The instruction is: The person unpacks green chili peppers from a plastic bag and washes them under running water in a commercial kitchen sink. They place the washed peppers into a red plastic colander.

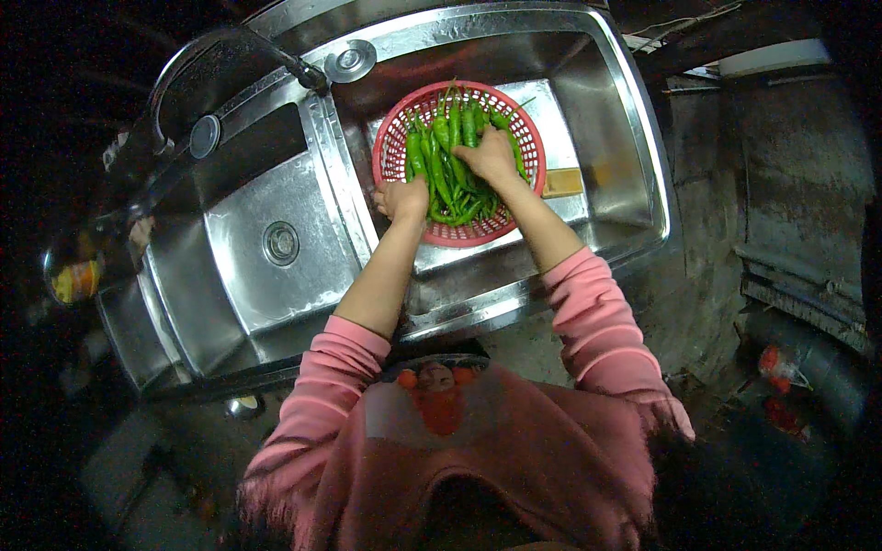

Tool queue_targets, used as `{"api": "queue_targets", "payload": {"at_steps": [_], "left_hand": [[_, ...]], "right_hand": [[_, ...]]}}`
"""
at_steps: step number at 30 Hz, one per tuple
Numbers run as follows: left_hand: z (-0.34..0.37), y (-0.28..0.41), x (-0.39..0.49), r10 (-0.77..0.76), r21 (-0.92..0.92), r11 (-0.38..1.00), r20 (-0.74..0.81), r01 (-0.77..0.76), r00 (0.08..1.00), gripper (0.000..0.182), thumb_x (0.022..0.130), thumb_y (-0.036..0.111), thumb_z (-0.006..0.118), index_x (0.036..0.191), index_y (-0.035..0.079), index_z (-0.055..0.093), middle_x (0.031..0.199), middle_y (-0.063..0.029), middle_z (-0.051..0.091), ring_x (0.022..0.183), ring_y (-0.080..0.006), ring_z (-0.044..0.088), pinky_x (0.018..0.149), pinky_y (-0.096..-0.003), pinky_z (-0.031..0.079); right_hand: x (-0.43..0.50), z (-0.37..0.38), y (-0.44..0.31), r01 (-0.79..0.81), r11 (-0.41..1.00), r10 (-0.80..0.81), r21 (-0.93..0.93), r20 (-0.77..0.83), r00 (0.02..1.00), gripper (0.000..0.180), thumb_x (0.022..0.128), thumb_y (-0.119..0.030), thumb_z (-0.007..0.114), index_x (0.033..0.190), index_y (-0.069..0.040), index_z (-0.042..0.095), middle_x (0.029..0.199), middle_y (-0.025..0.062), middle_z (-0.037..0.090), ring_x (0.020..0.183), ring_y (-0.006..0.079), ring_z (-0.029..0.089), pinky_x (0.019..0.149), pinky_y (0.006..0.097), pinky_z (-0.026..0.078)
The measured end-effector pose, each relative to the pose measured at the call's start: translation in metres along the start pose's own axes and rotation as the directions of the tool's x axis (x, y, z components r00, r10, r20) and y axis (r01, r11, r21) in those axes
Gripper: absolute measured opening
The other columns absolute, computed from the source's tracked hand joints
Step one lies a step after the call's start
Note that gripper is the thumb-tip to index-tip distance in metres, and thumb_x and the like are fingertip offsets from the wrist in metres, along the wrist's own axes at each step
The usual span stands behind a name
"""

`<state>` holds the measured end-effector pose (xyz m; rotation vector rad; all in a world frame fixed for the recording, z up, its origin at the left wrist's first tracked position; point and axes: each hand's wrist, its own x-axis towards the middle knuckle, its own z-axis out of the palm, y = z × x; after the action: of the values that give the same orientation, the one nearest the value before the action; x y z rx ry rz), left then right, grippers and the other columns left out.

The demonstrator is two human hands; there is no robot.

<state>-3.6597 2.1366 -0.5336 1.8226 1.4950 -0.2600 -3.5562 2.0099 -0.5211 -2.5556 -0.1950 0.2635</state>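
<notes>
A round red plastic colander (458, 237) stands in the right basin of a steel double sink, holding many long green chili peppers (441, 162). At its left rim is my left hand (403, 198), the thumb over the inside among the peppers and the fingers by the outer wall. My right hand (490, 155) lies on the peppers at the colander's right side, thumb and fingers spread over them; whether it grips one I cannot tell.
The left basin (269, 296) has a round drain (281, 243). A curved faucet (165, 82) rises at the upper left. Round metal lids or caps (350, 60) sit on the sink's back ledge. A yellowish block (562, 182) lies right of the colander.
</notes>
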Motion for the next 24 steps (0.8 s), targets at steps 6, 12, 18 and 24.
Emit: {"api": "queue_targets", "payload": {"at_steps": [6, 12, 18, 24], "left_hand": [[-0.012, 0.024, -0.006, 0.433, 0.022, 0.901, -0.097, -0.433, 0.896, 0.063, 0.081, 0.025, 0.059, 0.137, 0.006, 0.039, 0.141, -0.0234, 0.031, 0.13, -0.0416, 0.027, 0.108, -0.0481, 0.024], [0.004, 0.031, -0.001, 0.543, 0.212, 0.826, -0.055, -0.522, 0.838, 0.06, 0.082, 0.03, 0.058, 0.136, 0.01, 0.041, 0.144, -0.024, 0.027, 0.131, -0.0428, 0.027, 0.108, -0.0503, 0.025], [0.0, 0.033, 0.047, 0.164, 0.079, 0.984, -0.076, -0.158, 0.984, 0.074, 0.082, 0.029, 0.057, 0.14, -0.003, 0.025, 0.141, -0.0279, 0.031, 0.13, -0.0431, 0.031, 0.108, -0.0482, 0.027], [-0.01, 0.053, 0.077, 0.016, 0.247, 0.968, 0.105, -0.042, 0.994, 0.071, 0.081, 0.037, 0.059, 0.135, -0.002, 0.037, 0.139, -0.0243, 0.038, 0.13, -0.0371, 0.036, 0.106, -0.0463, 0.031]], "right_hand": [[0.008, -0.024, 0.026, 0.163, 0.985, -0.167, 0.049, 0.119, 0.979, 0.045, 0.074, -0.029, 0.072, 0.111, -0.005, 0.065, 0.096, 0.022, 0.064, 0.09, 0.0344, 0.063, 0.084, 0.0412, 0.049], [0.003, -0.014, 0.044, 0.145, 0.979, -0.153, 0.144, 0.047, 0.987, 0.027, 0.08, -0.023, 0.064, 0.097, -0.003, 0.069, 0.099, 0.0224, 0.061, 0.095, 0.037, 0.059, 0.088, 0.0426, 0.047], [0.044, -0.026, 0.137, -0.434, 0.901, 0.424, 0.019, 0.187, 0.886, 0.042, 0.078, -0.025, 0.056, 0.109, 0.003, 0.061, 0.1, 0.0285, 0.062, 0.088, 0.0413, 0.063, 0.079, 0.044, 0.053], [0.017, -0.021, 0.147, -0.624, 0.682, 0.512, 0.382, 0.36, 0.78, 0.036, 0.077, -0.007, 0.051, 0.11, 0.001, 0.062, 0.097, 0.0202, 0.067, 0.079, 0.0299, 0.066, 0.067, 0.0415, 0.055]]}}
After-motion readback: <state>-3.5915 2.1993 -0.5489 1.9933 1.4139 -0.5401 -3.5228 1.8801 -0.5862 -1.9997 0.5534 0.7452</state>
